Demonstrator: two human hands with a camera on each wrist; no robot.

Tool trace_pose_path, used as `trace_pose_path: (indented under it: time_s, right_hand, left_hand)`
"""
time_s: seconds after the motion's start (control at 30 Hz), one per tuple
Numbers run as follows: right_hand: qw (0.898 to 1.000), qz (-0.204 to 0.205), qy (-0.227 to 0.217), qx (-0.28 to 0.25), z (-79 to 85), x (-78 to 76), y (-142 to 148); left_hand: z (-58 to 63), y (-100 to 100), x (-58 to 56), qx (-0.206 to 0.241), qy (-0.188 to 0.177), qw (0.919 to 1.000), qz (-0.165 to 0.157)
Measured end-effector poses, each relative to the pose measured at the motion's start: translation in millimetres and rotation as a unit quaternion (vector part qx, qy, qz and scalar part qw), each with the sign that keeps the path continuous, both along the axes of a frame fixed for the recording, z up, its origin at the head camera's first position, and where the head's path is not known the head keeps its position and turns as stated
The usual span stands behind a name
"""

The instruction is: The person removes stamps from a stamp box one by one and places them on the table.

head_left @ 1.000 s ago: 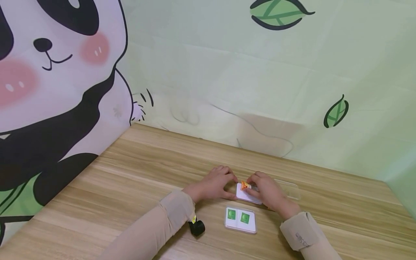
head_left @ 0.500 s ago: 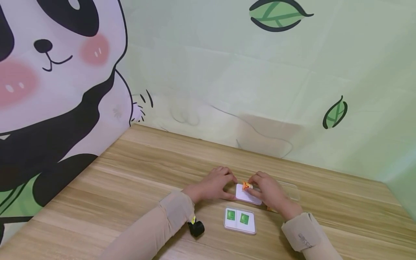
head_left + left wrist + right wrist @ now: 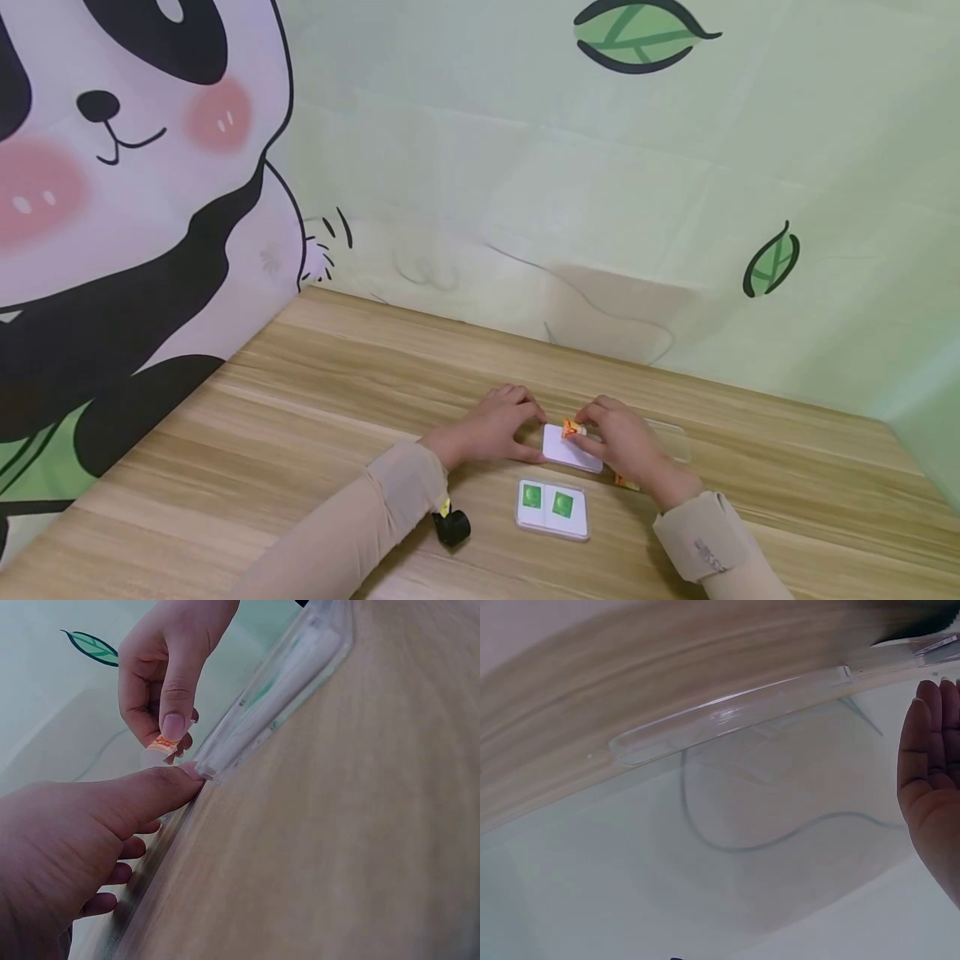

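Observation:
In the head view, my left hand [image 3: 498, 425] has thumb and forefinger at the left corners of a flat white rectangular stack of cards [image 3: 561, 450], holding that end. My right hand [image 3: 626, 442] pinches a small orange-and-white piece [image 3: 572, 428] over the stack; the stack's right part is hidden under this hand. In the left wrist view, thumb and fingers pinch the small piece [image 3: 161, 744], too little of it showing to tell its kind. Another orange item [image 3: 624, 482] shows partly beneath my right hand. Nearer me lies a clear case [image 3: 566, 527] with two green squares on white cards.
A transparent lid or tray [image 3: 675, 440] lies right of my right hand; it also shows in the right wrist view [image 3: 727, 712]. A black cylindrical object [image 3: 452, 528] sits at the left wrist. The wooden table [image 3: 360, 375] meets a green wall sheet [image 3: 465, 183].
The right hand has shifted slightly to the right with the small orange-and-white piece. The left hand keeps its place at the stack. More of the orange item beneath the right hand shows.

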State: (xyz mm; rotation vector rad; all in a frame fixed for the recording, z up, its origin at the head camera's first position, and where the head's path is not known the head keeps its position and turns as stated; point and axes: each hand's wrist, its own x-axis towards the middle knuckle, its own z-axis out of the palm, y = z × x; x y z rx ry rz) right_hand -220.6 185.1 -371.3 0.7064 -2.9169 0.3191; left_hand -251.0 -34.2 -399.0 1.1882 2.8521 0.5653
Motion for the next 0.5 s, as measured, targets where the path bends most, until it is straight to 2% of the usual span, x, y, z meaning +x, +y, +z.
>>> trace_pose_path:
  time_s: [0.5]
  right_hand:
    - [1.0, 0.005, 0.006, -0.001, 1.1, 2.3, 5.0]
  left_hand:
    - [0.2, 0.1, -1.1, -0.002, 0.0, 1.0, -0.003]
